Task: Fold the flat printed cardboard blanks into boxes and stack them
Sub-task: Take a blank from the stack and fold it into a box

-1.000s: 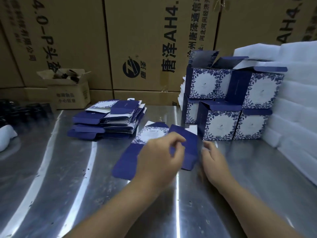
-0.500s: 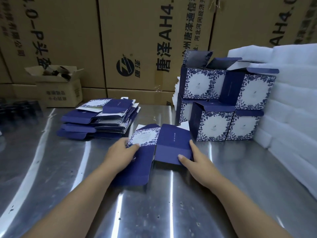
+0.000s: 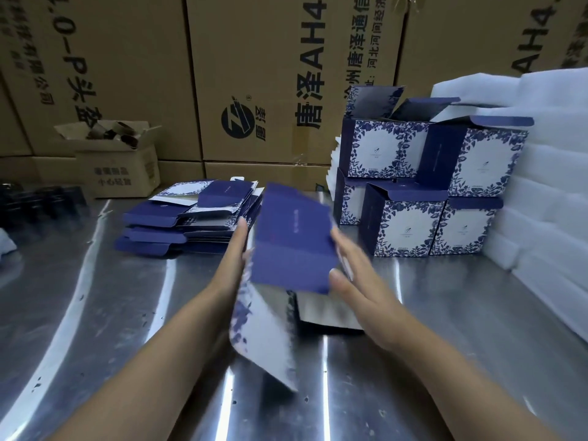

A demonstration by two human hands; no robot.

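2 hands squeeze 1 half-opened printed blank [image 3: 292,246] above the steel table [image 3: 445,313]: left hand [image 3: 234,268] and right hand [image 3: 359,281] press its sides, fingers straight.

Left grip [image 3: 234,259] and right grip [image 3: 359,281], fingers straight, press a half-opened blank [image 3: 292,246] between them over the table [image 3: 445,313]; blank is blurred. Flat blank pile [image 3: 178,224] far left, folded boxes [image 3: 410,224] stacked two high far right.

Table [image 3: 445,313] is seen as polished sheet metal, glossy, reflective, lightly scuffed; blank [image 3: 292,246] as matt printed card; cartons [image 3: 254,58] as plain brown corrugated cardboard; white pads [image 3: 553,192] as soft foam
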